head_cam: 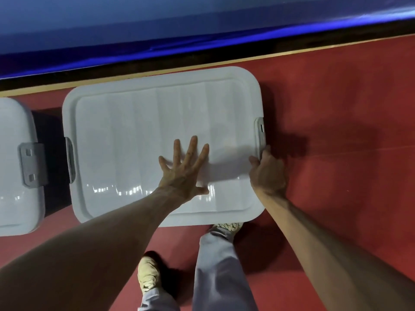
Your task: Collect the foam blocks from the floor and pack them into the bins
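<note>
Grey trousers (pixel 220 277), pale yellow sneakers (pixel 149 274) (bare forearms (pixel 336 254))

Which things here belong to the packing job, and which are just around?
Part of the job: white bin, lid on; left hand flat on it; right hand gripping its edge by the grey latch; second bin.
Just there: red floor; blue padding; shoes.

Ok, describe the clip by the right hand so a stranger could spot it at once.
On the red floor, below the blue wall, sits the white lidded bin seen whole. The grey clip is on its right end, just above the right hand gripping that edge. The other grey clips lie left of the flat left hand.
</note>
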